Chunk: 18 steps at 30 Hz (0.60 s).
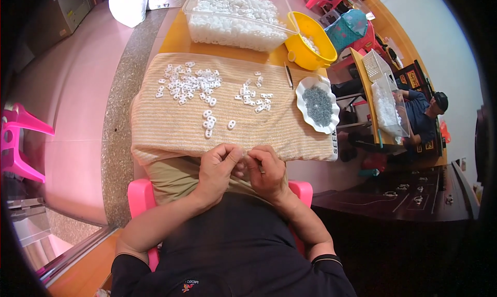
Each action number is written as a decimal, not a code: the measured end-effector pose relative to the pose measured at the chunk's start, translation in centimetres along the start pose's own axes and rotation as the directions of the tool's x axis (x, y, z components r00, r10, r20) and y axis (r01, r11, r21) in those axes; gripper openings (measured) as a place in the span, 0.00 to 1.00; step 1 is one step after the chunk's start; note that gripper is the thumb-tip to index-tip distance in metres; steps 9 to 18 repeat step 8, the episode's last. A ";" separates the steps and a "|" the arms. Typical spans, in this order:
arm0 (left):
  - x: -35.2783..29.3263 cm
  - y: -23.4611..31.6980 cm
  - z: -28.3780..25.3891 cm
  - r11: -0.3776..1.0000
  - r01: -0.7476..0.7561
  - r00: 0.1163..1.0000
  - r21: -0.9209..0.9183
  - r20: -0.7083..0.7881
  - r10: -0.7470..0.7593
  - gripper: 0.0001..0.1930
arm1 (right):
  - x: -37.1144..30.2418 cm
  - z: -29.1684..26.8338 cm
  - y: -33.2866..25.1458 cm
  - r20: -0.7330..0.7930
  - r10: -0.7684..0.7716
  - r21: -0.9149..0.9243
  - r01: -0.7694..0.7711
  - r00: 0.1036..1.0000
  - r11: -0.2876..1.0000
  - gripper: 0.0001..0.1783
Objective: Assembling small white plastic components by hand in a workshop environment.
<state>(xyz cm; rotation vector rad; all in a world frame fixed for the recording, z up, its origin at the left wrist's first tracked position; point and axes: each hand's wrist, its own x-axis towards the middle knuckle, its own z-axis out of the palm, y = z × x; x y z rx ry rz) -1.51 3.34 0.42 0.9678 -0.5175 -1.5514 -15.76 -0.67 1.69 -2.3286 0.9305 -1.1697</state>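
Note:
My left hand and my right hand meet at the near edge of the cloth-covered table, fingertips pinched close together. Whatever lies between them is too small and too covered to make out. Just beyond, a short row of small white two-holed plastic pieces lies on the cloth, with a single piece to its right. Farther back are a large heap of the same pieces on the left and a smaller scattered group in the middle. A white scalloped dish holds many tiny grey parts.
A slim black tool lies beside the dish. At the back stand a clear bin full of white pieces and a yellow tub. A pink stool is at left. On the right, a person sits at another table with bins.

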 end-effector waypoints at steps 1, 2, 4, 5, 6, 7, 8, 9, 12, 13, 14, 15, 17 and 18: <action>0.0 -0.1 -0.1 1.000 0.000 1.000 0.000 -0.001 0.000 0.09 | 0.0 -0.1 0.1 -0.004 0.028 -0.002 -0.028 1.000 1.000 0.08; 0.1 -0.1 -0.2 1.000 0.007 1.000 -0.006 -0.026 -0.007 0.09 | 0.1 -0.3 0.3 -0.008 0.055 -0.004 -0.055 0.998 0.998 0.08; 0.2 -0.1 -0.3 1.000 0.012 0.999 -0.012 -0.053 -0.013 0.09 | 0.4 -0.4 1.3 -0.022 0.116 -0.022 -0.117 0.993 0.993 0.08; 0.2 0.0 -0.3 1.000 0.016 0.998 -0.014 -0.061 -0.017 0.09 | 0.6 -0.6 1.9 -0.039 0.177 -0.040 -0.179 0.983 0.983 0.08; 0.2 0.0 -0.3 1.000 0.019 0.997 -0.017 -0.070 -0.020 0.09 | 1.1 -0.7 2.3 -0.037 0.177 -0.039 -0.179 0.983 0.983 0.08; 0.3 -0.1 -0.4 1.000 0.023 0.998 -0.010 -0.061 -0.024 0.09 | 1.7 -0.8 2.8 -0.017 0.208 -0.097 -0.209 0.978 0.973 0.07; 0.3 -0.3 -0.5 1.000 0.028 0.998 -0.003 -0.048 -0.029 0.09 | 2.4 -1.1 3.3 -0.001 0.241 -0.159 -0.238 0.971 0.958 0.05; 0.3 -0.3 -0.5 1.000 0.028 0.998 -0.003 -0.048 -0.029 0.09 | 2.4 -1.1 3.3 -0.001 0.241 -0.159 -0.238 0.971 0.958 0.05; 0.3 -0.3 -0.5 1.000 0.028 0.998 -0.003 -0.048 -0.029 0.09 | 2.4 -1.1 3.3 -0.001 0.241 -0.159 -0.238 0.971 0.958 0.05; 0.3 -0.3 -0.5 1.000 0.028 0.998 -0.003 -0.048 -0.029 0.09 | 2.4 -1.1 3.3 -0.001 0.241 -0.159 -0.238 0.971 0.958 0.05; 0.3 -0.3 -0.5 1.000 0.028 0.998 -0.003 -0.048 -0.029 0.09 | 2.4 -1.1 3.3 -0.001 0.241 -0.159 -0.238 0.971 0.958 0.05; 0.3 -0.3 -0.5 1.000 0.028 0.998 -0.003 -0.048 -0.029 0.09 | 2.4 -1.1 3.3 -0.001 0.241 -0.159 -0.238 0.971 0.958 0.05; 0.3 -0.3 -0.5 1.000 0.028 0.998 -0.003 -0.048 -0.029 0.09 | 2.4 -1.1 3.3 -0.001 0.241 -0.159 -0.238 0.971 0.958 0.05; 0.3 -0.3 -0.5 1.000 0.028 0.998 -0.003 -0.048 -0.029 0.09 | 2.4 -1.1 3.3 -0.001 0.241 -0.159 -0.238 0.971 0.958 0.05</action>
